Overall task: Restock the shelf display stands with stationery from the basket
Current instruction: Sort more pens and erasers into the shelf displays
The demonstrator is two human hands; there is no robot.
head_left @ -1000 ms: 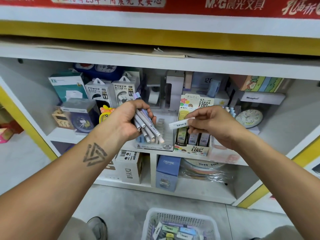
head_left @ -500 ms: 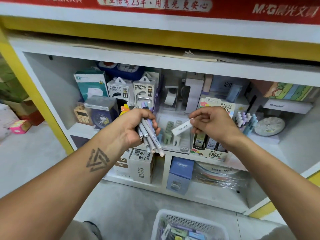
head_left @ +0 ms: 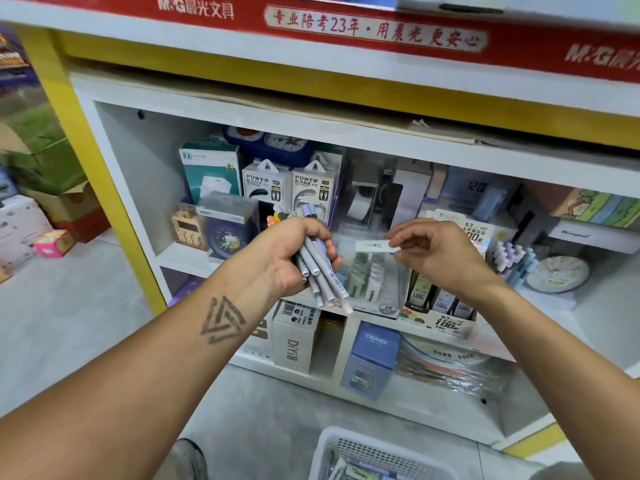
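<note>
My left hand (head_left: 291,252) grips a bundle of several pastel pens (head_left: 320,271), their tips pointing down and right. My right hand (head_left: 438,252) pinches one flat white lead case (head_left: 375,246) with a barcode, held level in front of the shelf. Just below it stands a clear display stand (head_left: 367,282) with rows of small lead cases, marked 2B. Right of that sits a colourful 0.7 lead display box (head_left: 438,317). The white basket (head_left: 374,452) with more stationery is on the floor at the bottom edge.
Two power bank boxes (head_left: 287,185), a teal box (head_left: 211,171), clocks (head_left: 225,237) and a tape dispenser (head_left: 360,202) fill the shelf behind my hands. A cluster of pastel pens (head_left: 516,258) stands at the right. Boxes (head_left: 294,334) sit on the lower shelf.
The view has swung left and up. My right hand has turned the white case from tilted to level and carried it left, over the clear stand. The pen bundle stays gripped.
</note>
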